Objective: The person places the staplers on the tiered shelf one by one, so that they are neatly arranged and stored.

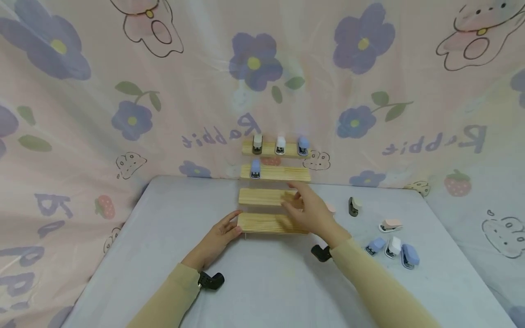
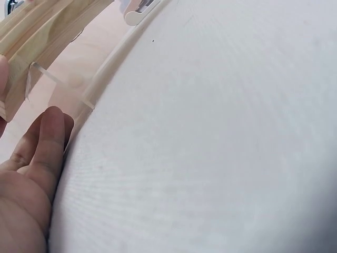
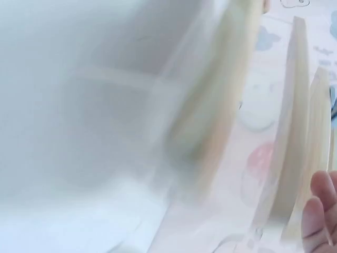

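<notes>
A stepped wooden rack [image 1: 262,197] with several plank shelves stands on the table. My left hand [image 1: 221,234] holds the left end of its lowest plank [image 2: 31,58], thumb at the front corner. Over the right part of the lower planks hovers my right hand [image 1: 313,212], its fingers spread with nothing between them; its fingertips [image 3: 314,213] show beside the planks in the right wrist view. On the top plank stand a beige mini stapler [image 1: 257,144], a white one [image 1: 280,145] and a blue one [image 1: 303,145]. Another blue mini stapler [image 1: 255,168] is on the second plank's left.
Right of the rack lie a dark-based mini stapler [image 1: 353,207], a pink one [image 1: 390,225], a blue one [image 1: 375,246], a white one [image 1: 393,247] and another blue one [image 1: 410,256]. My right hand partly hides a pink item [image 1: 331,208]. A printed curtain [image 1: 205,91] hangs behind.
</notes>
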A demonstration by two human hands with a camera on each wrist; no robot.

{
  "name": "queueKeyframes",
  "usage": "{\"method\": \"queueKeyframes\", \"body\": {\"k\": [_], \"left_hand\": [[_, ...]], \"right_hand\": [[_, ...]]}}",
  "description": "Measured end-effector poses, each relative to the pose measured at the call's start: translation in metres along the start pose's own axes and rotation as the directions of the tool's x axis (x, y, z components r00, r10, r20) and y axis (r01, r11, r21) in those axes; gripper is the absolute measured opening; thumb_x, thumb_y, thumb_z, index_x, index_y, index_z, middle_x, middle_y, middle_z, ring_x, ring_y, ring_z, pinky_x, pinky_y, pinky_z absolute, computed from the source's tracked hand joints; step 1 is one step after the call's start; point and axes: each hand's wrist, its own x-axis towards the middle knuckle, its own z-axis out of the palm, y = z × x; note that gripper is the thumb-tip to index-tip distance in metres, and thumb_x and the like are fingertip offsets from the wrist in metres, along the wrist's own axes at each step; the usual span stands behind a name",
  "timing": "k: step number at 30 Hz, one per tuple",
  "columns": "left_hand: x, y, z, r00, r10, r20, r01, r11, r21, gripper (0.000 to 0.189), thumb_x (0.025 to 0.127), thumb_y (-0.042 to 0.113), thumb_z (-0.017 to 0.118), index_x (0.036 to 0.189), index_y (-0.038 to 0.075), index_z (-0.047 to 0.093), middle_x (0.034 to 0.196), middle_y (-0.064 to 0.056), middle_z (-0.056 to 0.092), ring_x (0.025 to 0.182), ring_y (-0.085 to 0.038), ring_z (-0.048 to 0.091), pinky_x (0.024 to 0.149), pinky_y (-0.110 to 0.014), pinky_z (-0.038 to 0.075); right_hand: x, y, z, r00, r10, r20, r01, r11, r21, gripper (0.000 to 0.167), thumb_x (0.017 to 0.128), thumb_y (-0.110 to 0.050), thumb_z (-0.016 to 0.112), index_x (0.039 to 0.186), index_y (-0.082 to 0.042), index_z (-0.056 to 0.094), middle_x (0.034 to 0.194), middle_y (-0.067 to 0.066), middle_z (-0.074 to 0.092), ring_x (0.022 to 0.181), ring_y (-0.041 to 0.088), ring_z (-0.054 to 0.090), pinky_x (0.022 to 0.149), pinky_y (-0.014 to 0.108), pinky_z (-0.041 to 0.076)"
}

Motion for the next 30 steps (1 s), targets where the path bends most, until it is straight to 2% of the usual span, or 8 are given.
{"method": "queueKeyframes", "body": {"k": [5,10,15,20,24,30], "left_hand": [[0.000,0.001,0.000,1.000,-0.015,0.000,0.015,1.000,0.014,0.067,0.094,0.038,0.063,0.152,0.031,0.030,0.139,-0.006,0.051,0.125,-0.020,0.050,0.109,-0.045,0.029],[-0.002,0.001,-0.001,1.000,-0.015,-0.018,0.015,1.000,0.007,0.065,0.094,0.035,0.064,0.151,0.032,0.032,0.138,-0.009,0.052,0.125,-0.022,0.051,0.109,-0.046,0.029],[-0.001,-0.001,-0.001,1.000,-0.017,-0.006,0.017,1.000,0.001,0.067,0.093,0.039,0.063,0.151,0.033,0.030,0.139,-0.007,0.052,0.125,-0.022,0.051,0.109,-0.046,0.028],[0.001,-0.002,-0.001,1.000,-0.019,0.002,0.019,1.000,-0.008,0.067,0.094,0.038,0.063,0.151,0.033,0.030,0.139,-0.007,0.052,0.124,-0.021,0.051,0.109,-0.046,0.028],[0.001,-0.003,-0.001,1.000,-0.016,-0.001,0.016,1.000,-0.011,0.065,0.094,0.037,0.063,0.150,0.034,0.031,0.138,-0.008,0.052,0.123,-0.021,0.052,0.109,-0.046,0.029],[0.001,-0.002,-0.001,1.000,-0.012,-0.004,0.012,1.000,-0.006,0.064,0.094,0.037,0.063,0.149,0.035,0.032,0.136,-0.008,0.054,0.122,-0.020,0.053,0.109,-0.045,0.029]], "right_hand": [[-0.040,0.030,-0.020,0.999,0.026,-0.027,-0.027,0.998,-0.048,0.061,0.091,-0.036,0.069,0.142,-0.013,0.044,0.117,0.006,0.056,0.091,0.021,0.055,0.075,0.043,0.049],[-0.061,0.053,-0.034,0.994,0.110,-0.012,-0.110,0.993,-0.041,0.066,0.090,-0.044,0.068,0.144,-0.014,0.042,0.130,0.007,0.054,0.095,0.023,0.057,0.079,0.046,0.048],[-0.067,0.066,-0.039,0.981,0.192,-0.011,-0.192,0.981,-0.029,0.071,0.088,-0.049,0.067,0.143,-0.013,0.042,0.131,0.012,0.053,0.104,0.026,0.055,0.086,0.049,0.046],[-0.066,0.074,-0.037,0.978,0.205,-0.024,-0.205,0.979,0.001,0.072,0.089,-0.047,0.067,0.143,-0.007,0.041,0.132,0.017,0.052,0.113,0.032,0.051,0.092,0.052,0.042],[-0.066,0.081,-0.034,0.970,0.244,-0.023,-0.243,0.970,0.031,0.076,0.088,-0.050,0.067,0.144,-0.006,0.040,0.138,0.017,0.048,0.119,0.034,0.047,0.096,0.054,0.039],[-0.065,0.090,-0.030,0.948,0.318,0.021,-0.319,0.945,0.075,0.082,0.089,-0.053,0.064,0.148,-0.007,0.032,0.147,0.018,0.038,0.129,0.040,0.040,0.100,0.056,0.036]]}}
